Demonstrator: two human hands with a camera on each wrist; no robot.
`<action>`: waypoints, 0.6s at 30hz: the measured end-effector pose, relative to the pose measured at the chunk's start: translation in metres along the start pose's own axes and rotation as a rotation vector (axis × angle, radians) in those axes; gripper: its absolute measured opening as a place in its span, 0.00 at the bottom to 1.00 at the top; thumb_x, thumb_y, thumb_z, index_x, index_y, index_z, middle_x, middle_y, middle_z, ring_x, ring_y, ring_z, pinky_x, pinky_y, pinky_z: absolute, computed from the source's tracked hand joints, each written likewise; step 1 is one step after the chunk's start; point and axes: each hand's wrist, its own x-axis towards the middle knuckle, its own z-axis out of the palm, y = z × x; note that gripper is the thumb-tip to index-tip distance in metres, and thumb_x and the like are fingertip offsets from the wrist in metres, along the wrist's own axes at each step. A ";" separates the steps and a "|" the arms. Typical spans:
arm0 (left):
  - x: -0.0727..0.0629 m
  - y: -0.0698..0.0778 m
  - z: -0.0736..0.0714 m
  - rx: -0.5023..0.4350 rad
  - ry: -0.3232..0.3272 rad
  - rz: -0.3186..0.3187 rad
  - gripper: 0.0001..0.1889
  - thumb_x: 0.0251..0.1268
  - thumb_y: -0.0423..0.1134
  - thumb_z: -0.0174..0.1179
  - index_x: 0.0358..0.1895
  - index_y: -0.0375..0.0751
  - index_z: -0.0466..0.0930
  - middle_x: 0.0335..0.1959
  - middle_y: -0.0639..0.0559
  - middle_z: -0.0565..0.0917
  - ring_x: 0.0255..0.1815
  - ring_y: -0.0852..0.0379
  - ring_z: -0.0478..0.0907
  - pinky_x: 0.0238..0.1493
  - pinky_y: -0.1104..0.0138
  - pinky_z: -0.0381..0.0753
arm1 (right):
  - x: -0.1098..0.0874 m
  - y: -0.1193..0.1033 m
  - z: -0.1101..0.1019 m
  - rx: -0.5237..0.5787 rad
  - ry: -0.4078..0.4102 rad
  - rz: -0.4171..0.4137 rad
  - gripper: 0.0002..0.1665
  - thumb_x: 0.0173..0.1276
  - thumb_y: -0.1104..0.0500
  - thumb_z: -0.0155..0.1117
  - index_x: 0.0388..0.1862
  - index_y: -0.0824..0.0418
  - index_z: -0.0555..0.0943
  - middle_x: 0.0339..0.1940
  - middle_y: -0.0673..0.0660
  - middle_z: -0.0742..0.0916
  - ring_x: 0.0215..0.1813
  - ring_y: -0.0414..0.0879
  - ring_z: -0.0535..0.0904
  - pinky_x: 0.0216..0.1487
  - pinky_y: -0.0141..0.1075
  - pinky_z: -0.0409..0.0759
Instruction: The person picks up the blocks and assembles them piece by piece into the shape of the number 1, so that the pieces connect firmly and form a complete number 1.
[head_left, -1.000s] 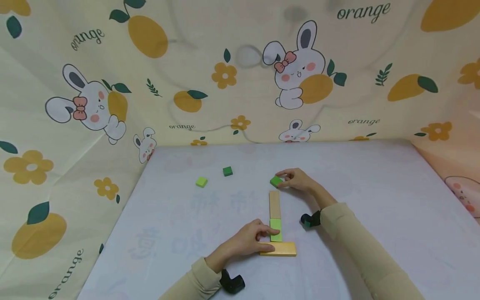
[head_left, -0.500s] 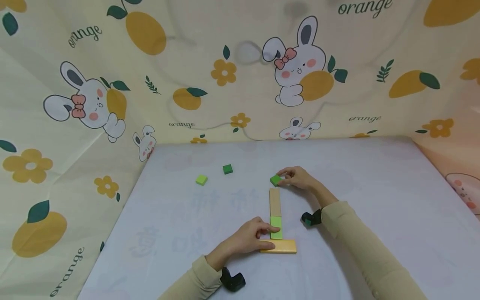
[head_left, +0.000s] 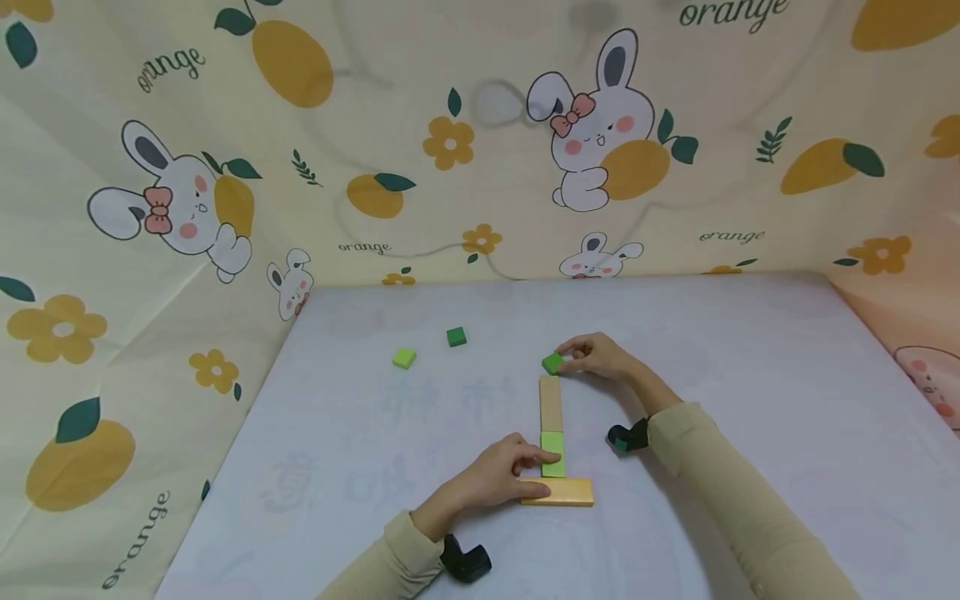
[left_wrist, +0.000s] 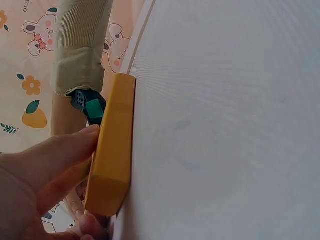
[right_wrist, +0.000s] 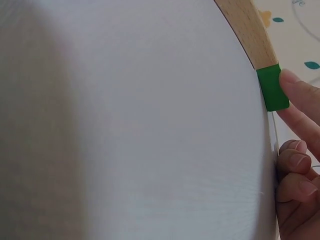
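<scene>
A cream cloth [head_left: 420, 67] printed with rabbits, oranges, flowers and the word "orange" hangs behind and beside a white tabletop [head_left: 712, 358]. Two beige sleeves reach over it from the near side, a black wrist device [head_left: 467, 564] at the left cuff and another black device [head_left: 627, 437] at the right.

The left hand [head_left: 491, 475] rests thumb and index finger, a little apart, on two neighbouring pieces. The right hand [head_left: 600, 356] pinches a small piece between thumb and index finger, its other fingers curled in.

The longest piece, a yellow-orange plank [head_left: 573, 493], lies crosswise nearest the person, under the left thumb. From its middle a bare wooden plank [head_left: 551, 404] and a lime-green rectangular block [head_left: 551, 439] run away end to end; the lime one is nearer and lies under the left index finger.

Smallest are the square blocks. The pinched green block [head_left: 553, 363] is at the wooden plank's far end, turned askew to it. Off to the left lie a dark green square [head_left: 457, 337] and a lime square [head_left: 404, 358], apart from each other.

The likeliest trouble is a nudge: pushed while askew, the pinched block could knock the unheld wooden plank out of line. A drag of the left fingers could open the joint beneath them.
</scene>
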 end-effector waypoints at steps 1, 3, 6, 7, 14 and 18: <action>0.000 0.000 0.000 0.000 0.000 0.000 0.21 0.58 0.42 0.68 0.56 0.46 0.82 0.34 0.51 0.73 0.28 0.67 0.61 0.30 0.79 0.60 | 0.000 0.000 0.000 0.001 0.001 0.000 0.24 0.58 0.55 0.72 0.51 0.67 0.82 0.22 0.48 0.70 0.29 0.40 0.65 0.38 0.33 0.63; 0.000 0.001 -0.001 0.002 0.001 -0.001 0.21 0.58 0.42 0.68 0.57 0.46 0.82 0.34 0.51 0.73 0.28 0.66 0.61 0.30 0.79 0.60 | -0.001 -0.001 -0.001 0.000 0.000 -0.004 0.24 0.58 0.55 0.72 0.51 0.67 0.82 0.22 0.48 0.70 0.29 0.40 0.65 0.38 0.33 0.63; -0.001 0.001 -0.001 0.000 0.001 -0.002 0.21 0.58 0.42 0.67 0.57 0.46 0.82 0.34 0.51 0.73 0.29 0.66 0.61 0.30 0.79 0.61 | -0.002 -0.002 -0.001 0.007 -0.006 -0.013 0.24 0.58 0.56 0.72 0.51 0.68 0.82 0.22 0.48 0.71 0.29 0.40 0.65 0.38 0.34 0.63; -0.001 0.001 -0.001 -0.001 0.000 -0.003 0.21 0.59 0.42 0.67 0.57 0.46 0.82 0.34 0.51 0.73 0.29 0.66 0.61 0.30 0.79 0.60 | -0.003 -0.002 -0.002 0.008 -0.007 -0.013 0.24 0.58 0.56 0.72 0.51 0.68 0.82 0.22 0.48 0.71 0.29 0.40 0.65 0.38 0.34 0.63; -0.002 0.004 -0.001 -0.006 -0.003 -0.014 0.21 0.59 0.42 0.67 0.57 0.46 0.81 0.34 0.51 0.73 0.29 0.66 0.62 0.31 0.79 0.61 | -0.004 -0.002 -0.001 0.006 -0.010 -0.017 0.25 0.58 0.56 0.72 0.51 0.69 0.82 0.22 0.48 0.70 0.29 0.40 0.65 0.38 0.34 0.63; -0.002 0.004 0.000 0.008 -0.003 -0.013 0.21 0.60 0.42 0.67 0.58 0.47 0.81 0.35 0.52 0.73 0.30 0.67 0.62 0.31 0.79 0.61 | -0.005 -0.001 0.000 0.025 -0.021 -0.007 0.26 0.58 0.56 0.72 0.53 0.68 0.81 0.23 0.48 0.71 0.29 0.39 0.65 0.38 0.34 0.64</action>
